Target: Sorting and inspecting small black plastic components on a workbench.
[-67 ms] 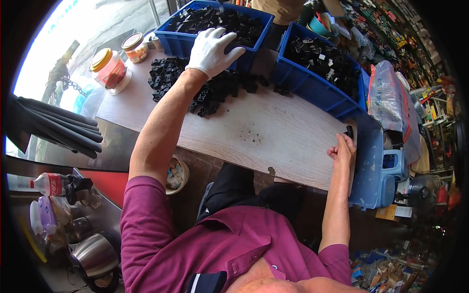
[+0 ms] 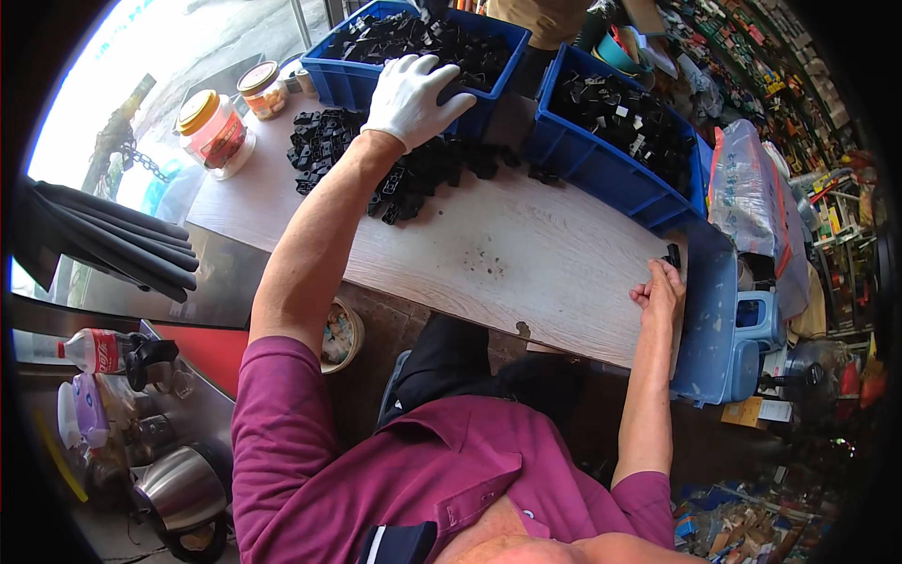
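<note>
In a white glove, my left hand (image 2: 416, 101) stretches over the near wall of a blue crate (image 2: 337, 78) filled with small black plastic parts (image 2: 413, 42). Its fingers are spread, and I see nothing in them. Beneath and beside that hand, a heap of similar black parts (image 2: 324, 146) lies on the pale wooden table (image 2: 554, 254). My bare right hand (image 2: 660, 289) is at the table's right end, fingers curled and pinched. A small black plastic part (image 2: 671, 255) sticks out at its fingertips; the fingers partly cover it.
A second blue crate (image 2: 601, 155) of black parts stands at the back right. Beside the table's right end is a blue plastic bin (image 2: 709, 310). Two lidded jars (image 2: 214, 132) stand at the far left, and a bucket (image 2: 349, 338) sits below the front edge.
</note>
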Demonstrator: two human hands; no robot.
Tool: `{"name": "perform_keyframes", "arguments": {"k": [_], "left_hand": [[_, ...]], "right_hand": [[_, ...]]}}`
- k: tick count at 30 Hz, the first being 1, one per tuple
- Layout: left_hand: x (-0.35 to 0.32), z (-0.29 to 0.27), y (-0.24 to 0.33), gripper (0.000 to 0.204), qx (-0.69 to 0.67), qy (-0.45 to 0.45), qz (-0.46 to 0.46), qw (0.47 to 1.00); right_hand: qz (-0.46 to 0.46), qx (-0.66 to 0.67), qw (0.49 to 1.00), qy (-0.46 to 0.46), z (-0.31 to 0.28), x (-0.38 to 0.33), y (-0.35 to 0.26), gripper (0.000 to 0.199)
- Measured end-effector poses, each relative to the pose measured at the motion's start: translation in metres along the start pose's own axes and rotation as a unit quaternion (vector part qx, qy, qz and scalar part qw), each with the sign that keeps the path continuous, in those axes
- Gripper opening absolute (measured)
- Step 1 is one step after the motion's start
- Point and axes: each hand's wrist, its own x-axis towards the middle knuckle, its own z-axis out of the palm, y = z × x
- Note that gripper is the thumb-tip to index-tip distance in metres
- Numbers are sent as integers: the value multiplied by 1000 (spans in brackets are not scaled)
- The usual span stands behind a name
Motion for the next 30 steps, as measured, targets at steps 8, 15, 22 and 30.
{"name": "perform_keyframes", "arguments": {"k": [8,15,22,30], "left_hand": [[0,-1,5,50,24,-28,-16,999],[9,-21,10,48,-108,36,-38,993],[-39,-70,-9,37,-140,30,-139,980],[-124,-102,48,28,-76,-14,-42,996]], "right_hand": [[2,-19,1000,10,0,-2,0,25],[0,-14,1000,14,-7,3,6,26],[3,-9,1000,4,-4,-1,2,26],[-1,-12,1000,3,-2,-2,0,25]]}}
